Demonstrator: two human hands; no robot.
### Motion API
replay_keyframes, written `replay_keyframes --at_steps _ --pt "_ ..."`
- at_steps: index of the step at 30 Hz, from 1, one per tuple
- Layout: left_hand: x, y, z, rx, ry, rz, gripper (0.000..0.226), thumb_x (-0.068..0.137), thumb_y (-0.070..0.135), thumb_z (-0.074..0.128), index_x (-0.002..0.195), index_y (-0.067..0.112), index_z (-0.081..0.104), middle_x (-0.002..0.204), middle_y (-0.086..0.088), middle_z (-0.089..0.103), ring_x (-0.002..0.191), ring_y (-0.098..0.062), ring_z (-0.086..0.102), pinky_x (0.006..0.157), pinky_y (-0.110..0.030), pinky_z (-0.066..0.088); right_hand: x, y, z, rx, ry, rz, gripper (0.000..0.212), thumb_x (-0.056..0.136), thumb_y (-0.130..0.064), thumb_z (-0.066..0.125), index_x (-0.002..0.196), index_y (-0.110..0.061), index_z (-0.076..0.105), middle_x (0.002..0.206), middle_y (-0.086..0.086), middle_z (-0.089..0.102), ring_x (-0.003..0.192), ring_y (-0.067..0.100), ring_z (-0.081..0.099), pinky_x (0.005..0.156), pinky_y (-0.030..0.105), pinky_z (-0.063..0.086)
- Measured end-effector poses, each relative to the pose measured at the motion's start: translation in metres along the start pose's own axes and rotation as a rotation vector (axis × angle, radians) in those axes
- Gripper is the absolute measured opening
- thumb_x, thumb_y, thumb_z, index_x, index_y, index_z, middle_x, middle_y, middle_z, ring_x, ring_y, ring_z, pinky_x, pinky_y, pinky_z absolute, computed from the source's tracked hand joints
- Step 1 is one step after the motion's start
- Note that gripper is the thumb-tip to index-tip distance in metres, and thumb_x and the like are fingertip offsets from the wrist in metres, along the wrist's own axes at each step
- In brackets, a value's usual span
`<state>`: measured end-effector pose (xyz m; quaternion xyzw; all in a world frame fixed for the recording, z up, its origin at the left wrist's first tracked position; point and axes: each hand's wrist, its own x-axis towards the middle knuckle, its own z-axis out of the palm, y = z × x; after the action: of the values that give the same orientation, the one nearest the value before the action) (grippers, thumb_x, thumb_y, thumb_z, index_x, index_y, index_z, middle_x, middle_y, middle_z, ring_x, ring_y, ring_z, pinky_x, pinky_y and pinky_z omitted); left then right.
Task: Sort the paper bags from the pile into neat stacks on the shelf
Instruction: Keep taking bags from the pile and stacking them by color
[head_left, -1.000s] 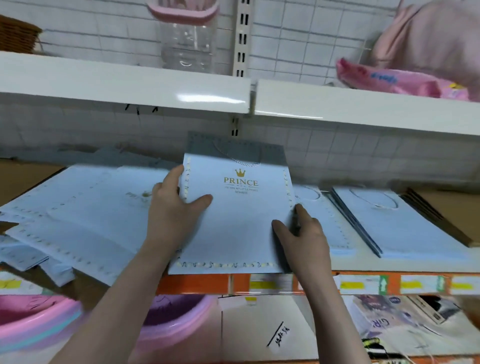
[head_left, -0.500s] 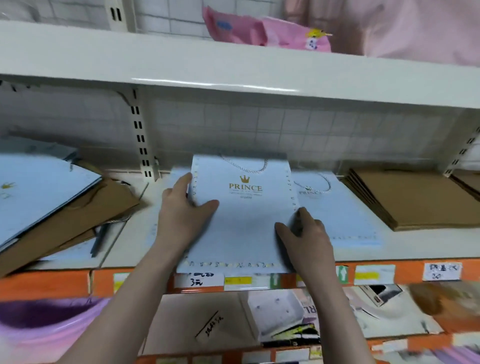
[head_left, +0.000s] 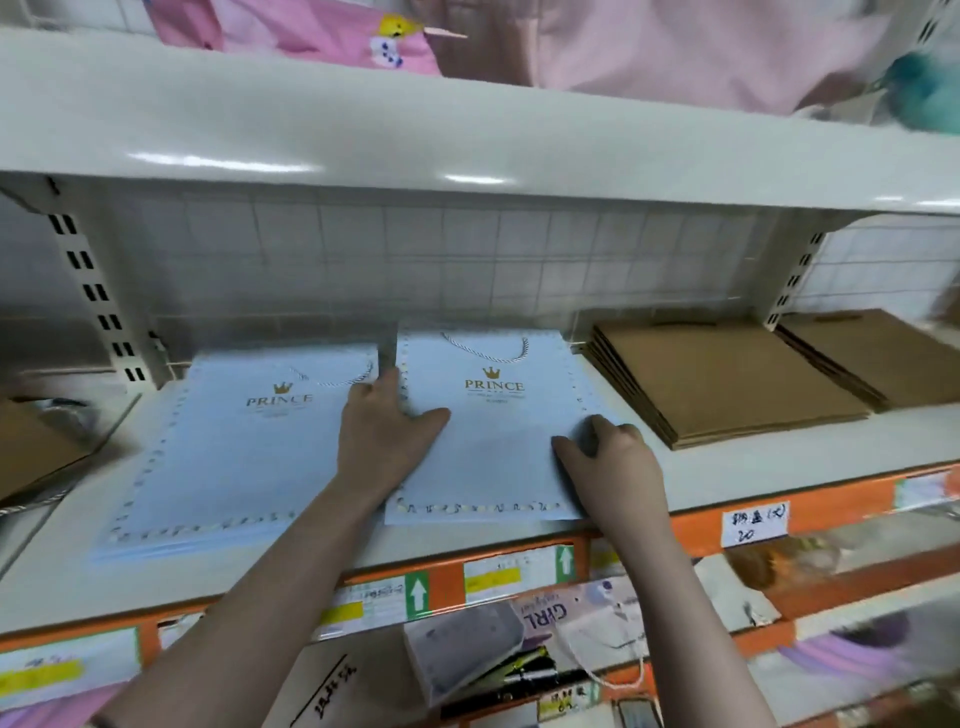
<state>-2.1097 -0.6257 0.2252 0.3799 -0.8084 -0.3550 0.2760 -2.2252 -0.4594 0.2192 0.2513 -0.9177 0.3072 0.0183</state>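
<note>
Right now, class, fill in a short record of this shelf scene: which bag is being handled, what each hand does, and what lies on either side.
Bag handled: white PRINCE bag, flat on the shelf
Left hand: grips its left edge
Right hand: grips its right edge
To its left: larger PRINCE bag
To its right: brown bag stack, then second brown stack

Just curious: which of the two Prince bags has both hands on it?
The right Prince bag, beside the brown stack; the left Prince bag lies untouched.

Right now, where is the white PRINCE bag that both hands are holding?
In the head view, the held PRINCE bag lies flat on the shelf, centre, between another PRINCE bag and a brown bag stack, left hand and right hand gripping its edges.
</note>
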Motion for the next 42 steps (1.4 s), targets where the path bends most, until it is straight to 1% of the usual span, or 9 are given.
replay_keyframes --at_steps 2,4,9,14,17,23,32,39,42 --pt "0.006 0.006 0.016 0.009 -0.017 0.004 0.041 0.076 0.035 0.068 0.108 0.015 0.052 0.104 -0.006 0.046 0.103 -0.026 0.047 0.077 -0.031 0.036 0.012 0.011 -0.003 -0.041 0.016 0.009 0.034 0.089 -0.037 0.054 0.099 -0.005 0.058 0.094 0.014 0.050 0.098 0.036 0.049 0.080 0.037 0.037" --pt "0.010 0.010 0.029 0.027 -0.036 -0.006 0.035 0.077 0.033 0.067 0.104 0.016 0.052 0.106 -0.006 0.046 0.107 -0.028 0.046 0.079 -0.030 0.034 0.021 0.021 -0.003 -0.084 0.019 0.011 0.036 0.090 -0.037 0.053 0.104 -0.004 0.059 0.104 0.017 0.054 0.102 0.035 0.047 0.085 0.037 0.036" --pt "0.021 0.011 0.051 0.062 -0.068 -0.019 0.059 0.082 0.034 0.064 0.133 0.012 0.044 0.129 -0.010 0.043 0.121 -0.028 0.040 0.086 -0.031 0.033 0.038 0.034 0.001 -0.174 0.028 -0.032 0.042 0.093 -0.041 0.047 0.115 -0.006 0.056 0.116 0.014 0.054 0.109 0.032 0.043 0.093 0.037 0.032" --pt "0.037 0.009 0.059 0.104 -0.055 -0.023 0.054 0.082 0.032 0.061 0.128 0.008 0.047 0.132 -0.011 0.039 0.121 -0.027 0.039 0.085 -0.027 0.030 0.052 0.039 0.007 -0.290 0.030 -0.090 0.045 0.095 -0.048 0.042 0.118 -0.011 0.054 0.119 0.010 0.055 0.106 0.031 0.044 0.093 0.036 0.031" --pt "0.047 0.007 0.062 0.145 -0.074 -0.002 0.063 0.085 0.036 0.059 0.137 0.006 0.037 0.141 -0.010 0.033 0.126 -0.027 0.037 0.091 -0.030 0.032 0.055 0.041 0.011 -0.340 0.043 -0.098 0.045 0.095 -0.050 0.040 0.119 -0.015 0.053 0.121 0.006 0.056 0.107 0.030 0.045 0.089 0.037 0.035" --pt "0.051 0.005 0.072 0.122 -0.074 -0.021 0.074 0.089 0.035 0.055 0.145 0.000 0.021 0.151 -0.012 0.024 0.132 -0.029 0.034 0.100 -0.035 0.035 0.065 0.045 0.013 -0.211 0.003 -0.148 0.041 0.096 -0.044 0.044 0.117 -0.010 0.054 0.119 0.008 0.056 0.107 0.029 0.049 0.087 0.035 0.038" --pt "0.051 0.009 0.073 0.182 -0.038 -0.045 0.067 0.087 0.035 0.055 0.135 -0.004 0.033 0.140 -0.017 0.038 0.123 -0.034 0.041 0.096 -0.041 0.040 0.071 0.046 0.015 -0.254 0.040 -0.191 0.039 0.097 -0.043 0.041 0.111 -0.009 0.054 0.111 0.010 0.059 0.103 0.030 0.054 0.082 0.037 0.040" --pt "0.034 0.016 0.050 0.412 0.097 0.108 0.061 0.088 0.041 0.055 0.134 0.003 0.040 0.141 -0.011 0.036 0.130 -0.030 0.032 0.100 -0.039 0.033 0.051 0.033 0.016 -0.319 0.152 -0.183 0.048 0.096 -0.045 0.040 0.122 -0.006 0.051 0.116 0.015 0.057 0.108 0.032 0.051 0.087 0.039 0.038" --pt "0.018 0.012 0.029 0.533 0.137 0.202 0.062 0.090 0.039 0.054 0.139 0.005 0.036 0.147 -0.011 0.031 0.135 -0.028 0.025 0.105 -0.036 0.028 0.036 0.023 0.023 -0.261 0.199 -0.241 0.040 0.091 -0.036 0.054 0.106 0.001 0.059 0.097 0.019 0.062 0.093 0.037 0.058 0.076 0.042 0.044"
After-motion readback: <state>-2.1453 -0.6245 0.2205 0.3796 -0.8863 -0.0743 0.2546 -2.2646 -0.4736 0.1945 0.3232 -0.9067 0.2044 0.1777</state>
